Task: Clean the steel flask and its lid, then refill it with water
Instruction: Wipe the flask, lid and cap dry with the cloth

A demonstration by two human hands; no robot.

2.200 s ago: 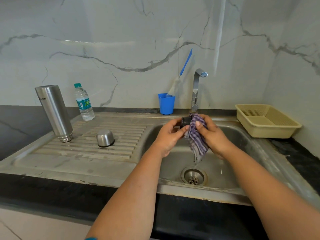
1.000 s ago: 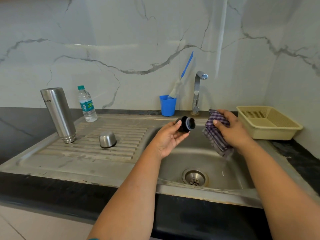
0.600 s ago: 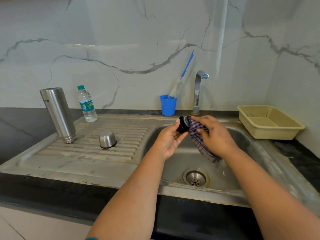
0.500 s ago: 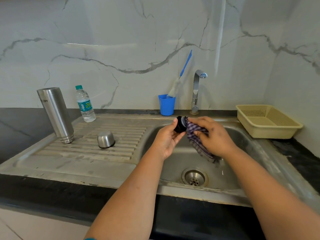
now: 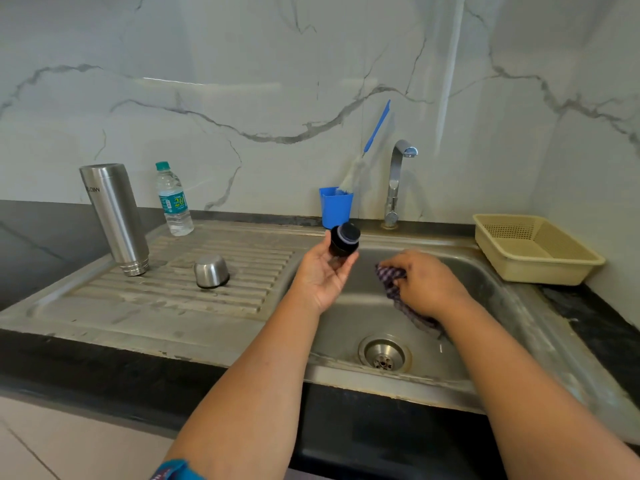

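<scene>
Right hand (image 5: 427,284) pulled the checked purple cloth (image 5: 389,277) off the black stopper lid (image 5: 344,240).
My left hand (image 5: 323,275) pinched that lid; upturned steel flask (image 5: 116,216) stood unfilled.

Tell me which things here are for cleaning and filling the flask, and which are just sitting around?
For the job: steel flask, steel cap, black stopper in the left hand, checked cloth in the right hand, tap, sink.

Just sitting: water bottle, blue cup, brush, yellow basket.

Purple-checked cloth (image 5: 398,289), black stopper (image 5: 343,242)
</scene>
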